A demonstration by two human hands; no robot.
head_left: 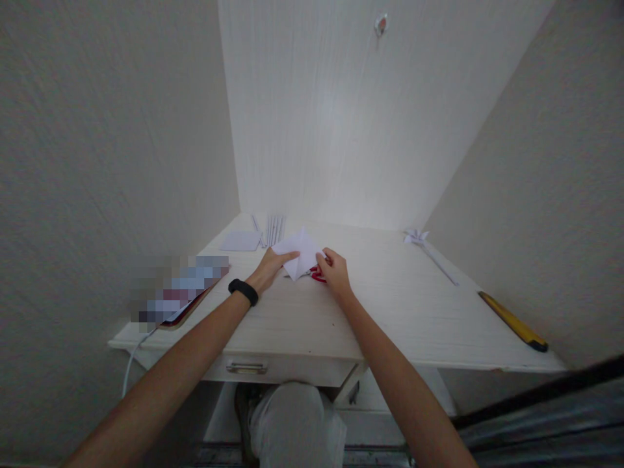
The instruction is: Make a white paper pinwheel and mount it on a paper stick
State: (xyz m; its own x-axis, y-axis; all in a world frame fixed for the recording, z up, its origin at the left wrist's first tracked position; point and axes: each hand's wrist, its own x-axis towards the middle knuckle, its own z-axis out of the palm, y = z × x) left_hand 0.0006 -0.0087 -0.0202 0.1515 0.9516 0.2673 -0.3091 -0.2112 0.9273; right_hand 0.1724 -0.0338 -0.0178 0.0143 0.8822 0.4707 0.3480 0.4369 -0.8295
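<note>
A folded white paper sheet [301, 252] lies on the white desk [390, 312], held at its two sides. My left hand [271, 268], with a black band on its wrist, pinches the paper's left edge. My right hand [334, 272] grips the paper's right corner. Red-handled scissors [318, 276] lie partly hidden under my right hand and the paper.
Several rolled paper sticks [273, 229] and a flat paper square [240, 241] lie at the back left. A paper flower on a stem [424, 243] lies at the right. A yellow cutter [511, 320] rests on the right edge. A phone [180, 296] with a cable sits left. A drawer handle [246, 368] is below.
</note>
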